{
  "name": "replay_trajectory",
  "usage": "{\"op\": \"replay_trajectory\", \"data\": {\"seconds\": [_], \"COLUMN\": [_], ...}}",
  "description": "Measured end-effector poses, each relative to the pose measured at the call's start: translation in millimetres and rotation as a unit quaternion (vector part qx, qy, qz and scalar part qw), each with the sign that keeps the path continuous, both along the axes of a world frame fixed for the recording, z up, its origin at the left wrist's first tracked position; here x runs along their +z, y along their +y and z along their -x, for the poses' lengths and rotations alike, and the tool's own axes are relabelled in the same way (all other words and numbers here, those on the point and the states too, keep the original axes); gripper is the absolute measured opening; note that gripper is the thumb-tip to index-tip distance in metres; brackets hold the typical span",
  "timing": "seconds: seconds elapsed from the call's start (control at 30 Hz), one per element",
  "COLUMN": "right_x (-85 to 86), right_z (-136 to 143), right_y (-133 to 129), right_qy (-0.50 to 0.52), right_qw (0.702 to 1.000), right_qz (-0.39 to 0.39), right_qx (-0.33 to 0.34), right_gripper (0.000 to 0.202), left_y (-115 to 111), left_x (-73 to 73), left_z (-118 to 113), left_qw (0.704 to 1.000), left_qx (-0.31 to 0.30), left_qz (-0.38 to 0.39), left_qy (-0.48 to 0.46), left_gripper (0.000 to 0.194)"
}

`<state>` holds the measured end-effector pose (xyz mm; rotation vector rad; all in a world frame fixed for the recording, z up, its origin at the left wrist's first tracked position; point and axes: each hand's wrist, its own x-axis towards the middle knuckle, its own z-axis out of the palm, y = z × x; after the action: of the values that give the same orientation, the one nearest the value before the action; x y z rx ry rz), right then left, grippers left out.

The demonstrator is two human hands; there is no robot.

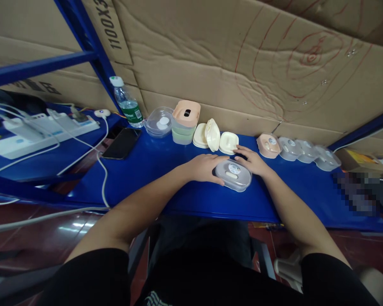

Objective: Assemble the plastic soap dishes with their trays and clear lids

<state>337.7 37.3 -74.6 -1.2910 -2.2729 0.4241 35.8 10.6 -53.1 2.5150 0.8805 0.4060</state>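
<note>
A small clear-grey lidded plastic box (239,180) with a round sticker and a pale oval tab on its lid sits on the blue table before me. My left hand (206,168) holds its left end, thumb at the near side and fingers at the far side. At the box's far right corner is my right hand (252,161), its fingers stretched out and apart. Its fingertips reach the edge of a cream plastic insert (229,141); whether they touch it I cannot tell. Beside that lie a stack of cream inserts (200,135) and a tilted cream piece (212,135).
Along the back stand a water bottle (129,108), clear lids (159,121), stacked pink covers (187,112) and green tubs (182,135). A phone (121,143) and a power strip (47,135) lie left. To the right are a pink box (268,146) and several clear boxes (307,151).
</note>
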Motion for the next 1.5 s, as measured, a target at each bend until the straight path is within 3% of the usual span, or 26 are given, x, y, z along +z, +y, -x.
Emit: {"op": "replay_trajectory", "data": {"seconds": [0.2, 0.33, 0.4, 0.53, 0.67, 0.87, 1.03, 1.17, 1.33, 1.5], "right_x": [26.1, 52.9, 62.9, 78.8, 88.8, 81.3, 62.8, 50.7, 45.6, 39.4], "right_z": [-6.8, -4.1, -2.0, -12.4, -41.5, -67.2, -50.4, -30.8, -16.0, -9.5], "right_y": [-8.8, -31.9, -41.9, -50.8, -51.8, -43.6, -27.9, -19.4, -19.1, -20.9], "right_qy": [0.112, 0.071, 0.029, -0.027, -0.07, -0.154, -0.197, -0.181, -0.146, -0.147], "right_qw": [0.993, 0.984, 0.975, 0.976, 0.981, 0.972, 0.959, 0.944, 0.94, 0.963], "right_qz": [-0.046, 0.108, 0.161, 0.185, 0.177, 0.123, 0.047, -0.087, -0.169, -0.135], "right_qx": [-0.015, 0.123, 0.151, 0.114, 0.03, -0.127, -0.2, -0.263, -0.26, -0.18], "right_gripper": [0.059, 0.067, 0.073, 0.075, 0.072, 0.075, 0.076, 0.07, 0.056, 0.046], "left_y": [0.2, -0.4, -0.5, -0.5, 0.4, 8.3, 13.3, 10.8, 8.5, 9.8], "left_x": [-3.0, -4.9, -5.3, -3.2, -1.7, -13.8, -19.6, -15.4, -13.6, -14.8], "left_z": [-2.9, -4.7, -4.6, -2.9, -6.7, -28.0, -32.3, -25.5, -14.5, -9.9], "left_qw": [1.0, 1.0, 1.0, 1.0, 1.0, 0.999, 0.997, 0.995, 0.993, 0.994], "left_qx": [0.006, 0.005, 0.002, 0.003, -0.006, 0.011, 0.022, 0.004, -0.01, -0.014], "left_qz": [0.009, 0.018, 0.011, 0.002, 0.006, -0.041, -0.044, -0.06, -0.073, -0.069], "left_qy": [-0.001, -0.016, -0.021, -0.025, -0.008, 0.027, 0.061, 0.08, 0.087, 0.088], "left_gripper": [0.11, 0.11, 0.109, 0.108, 0.103, 0.103, 0.099, 0.086, 0.076, 0.075]}}
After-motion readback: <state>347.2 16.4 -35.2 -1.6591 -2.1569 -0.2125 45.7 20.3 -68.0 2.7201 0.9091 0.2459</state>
